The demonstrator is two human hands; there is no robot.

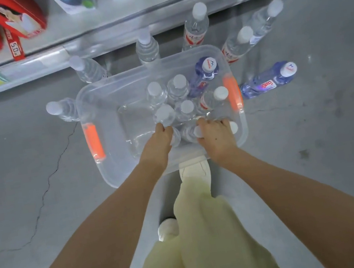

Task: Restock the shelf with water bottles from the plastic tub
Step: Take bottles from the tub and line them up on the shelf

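The grey floor [24,158] lay under the plastic tub [114,174], and the shelf [108,28] ran along beyond the tub's far side, with red packs [20,17] on it well off to the tub's far left. The tub itself was clear, with an orange handle [95,142] on its left wall and another on its right. Loose bottles [196,26] stood on the floor around it: five along its far side, one against its left wall, and a blue bottle [269,82] just outside its right wall. Inside, the tub's left part was bare, while capped water bottles [179,87] crowded its middle and right, a second blue one among them near the far right corner. My left hand [157,142] reached over the tub's near rim, fingers curled down around the top of a clear bottle [175,137]. My right hand [216,137], just beside it over the same rim, was clenched around a white-capped bottle [197,131], and another cap showed past my knuckles toward the tub's right wall.
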